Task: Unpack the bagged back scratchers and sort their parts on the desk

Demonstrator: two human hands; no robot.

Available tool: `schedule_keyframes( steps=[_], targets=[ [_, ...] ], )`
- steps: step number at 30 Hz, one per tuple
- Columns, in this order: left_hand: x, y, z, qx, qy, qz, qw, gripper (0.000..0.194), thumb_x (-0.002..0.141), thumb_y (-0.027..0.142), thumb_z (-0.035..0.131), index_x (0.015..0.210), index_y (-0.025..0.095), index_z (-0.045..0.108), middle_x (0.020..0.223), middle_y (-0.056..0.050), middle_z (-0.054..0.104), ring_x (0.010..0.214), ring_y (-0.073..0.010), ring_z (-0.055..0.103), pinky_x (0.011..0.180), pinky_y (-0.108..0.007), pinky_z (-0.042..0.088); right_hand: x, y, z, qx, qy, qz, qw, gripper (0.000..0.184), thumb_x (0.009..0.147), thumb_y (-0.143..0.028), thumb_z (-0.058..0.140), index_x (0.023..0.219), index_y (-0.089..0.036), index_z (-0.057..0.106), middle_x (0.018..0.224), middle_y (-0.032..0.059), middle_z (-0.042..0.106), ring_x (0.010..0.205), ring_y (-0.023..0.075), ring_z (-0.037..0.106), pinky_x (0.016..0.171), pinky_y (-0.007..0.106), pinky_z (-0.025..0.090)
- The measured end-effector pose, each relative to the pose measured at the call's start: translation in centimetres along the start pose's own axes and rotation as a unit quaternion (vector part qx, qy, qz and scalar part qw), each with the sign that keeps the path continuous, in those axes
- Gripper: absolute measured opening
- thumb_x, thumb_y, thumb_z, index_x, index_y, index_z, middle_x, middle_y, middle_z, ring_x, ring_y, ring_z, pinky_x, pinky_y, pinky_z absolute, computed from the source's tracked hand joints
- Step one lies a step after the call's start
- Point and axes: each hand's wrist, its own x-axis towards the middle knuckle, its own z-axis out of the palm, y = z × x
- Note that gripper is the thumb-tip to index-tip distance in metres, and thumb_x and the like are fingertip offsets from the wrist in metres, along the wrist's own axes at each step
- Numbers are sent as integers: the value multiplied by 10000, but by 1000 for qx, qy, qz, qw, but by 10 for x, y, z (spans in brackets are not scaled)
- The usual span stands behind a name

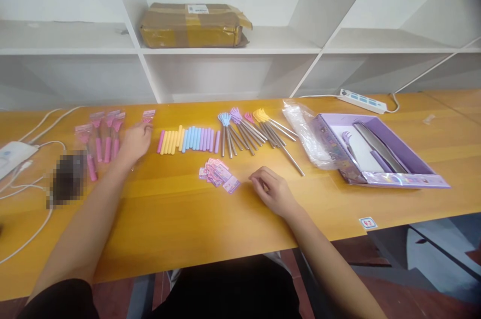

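Observation:
My left hand reaches over the wooden table, its fingers pinched on a pink packaged fork. Left of it lie several more pink packaged forks. My right hand rests on the table with curled fingers, just right of a small pile of pink and purple paper cards. Behind the cards lies a row of pink, yellow, blue and purple sleeves. Beside the sleeves, several metal forks with coloured heads are fanned out.
A purple box with utensils inside sits at the right, a clear plastic bag against it. A power strip lies behind. White cables and a charger are at the left. A taped cardboard parcel rests on the white shelf.

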Motion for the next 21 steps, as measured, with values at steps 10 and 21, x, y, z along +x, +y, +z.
schedule_keyframes(
  steps=[10, 21],
  targets=[
    [2, -11, -23, 112, -54, -115, 985, 361, 923, 327, 616, 1146, 43, 640, 1109, -270, 735, 1080, -420, 713, 874, -419, 520, 2, 2, 1, -7, 26, 6, 1000, 173, 1101, -219, 524, 990, -220, 657, 857, 46, 649, 648, 151, 572, 605, 313, 460],
    [-149, 155, -35, -224, -210, 197, 931, 191, 942, 348, 643, 840, 226, 535, 681, 10, 600, 588, -170, 559, 591, -303, 374, 52, -31, -2, 418, -45, 145, 896, 555, 965, -581, 755, 1386, -296, 532, 1178, 66, 707, 604, 102, 594, 401, 210, 382]
  ],
)
